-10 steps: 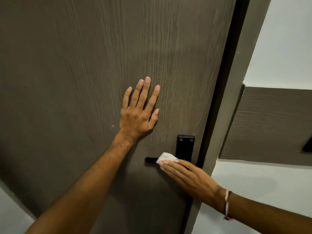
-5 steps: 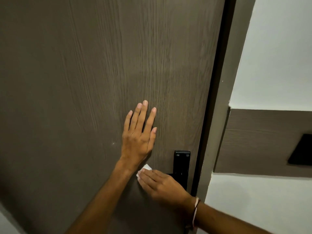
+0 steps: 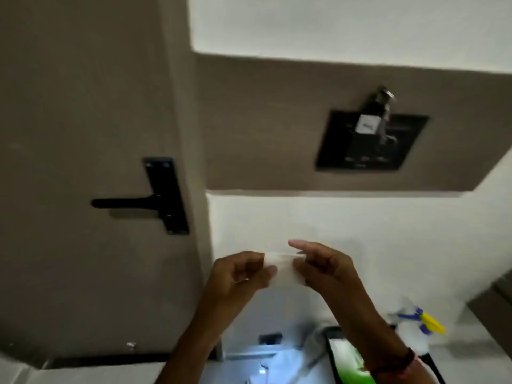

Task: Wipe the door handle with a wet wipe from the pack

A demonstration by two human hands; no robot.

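Observation:
The black lever door handle (image 3: 130, 203) sticks out to the left from its black plate (image 3: 166, 195) on the brown door, with nothing touching it. Below and to the right of it, in front of the white wall, my left hand (image 3: 238, 275) and my right hand (image 3: 324, 267) pinch the two ends of a white wet wipe (image 3: 281, 268) stretched between them. A green pack (image 3: 350, 358) lies at the bottom, partly hidden behind my right forearm; I cannot tell whether it is the wipe pack.
A black switch panel (image 3: 371, 142) with a key card and keys hangs on the brown wall strip at upper right. A spray bottle with a blue and yellow nozzle (image 3: 418, 324) stands at lower right. The door frame (image 3: 194, 162) runs between door and wall.
Both hands have left the door and handle and come together to the right, the wipe now held between them. The view has swung right and pulled back; the frame is blurred.

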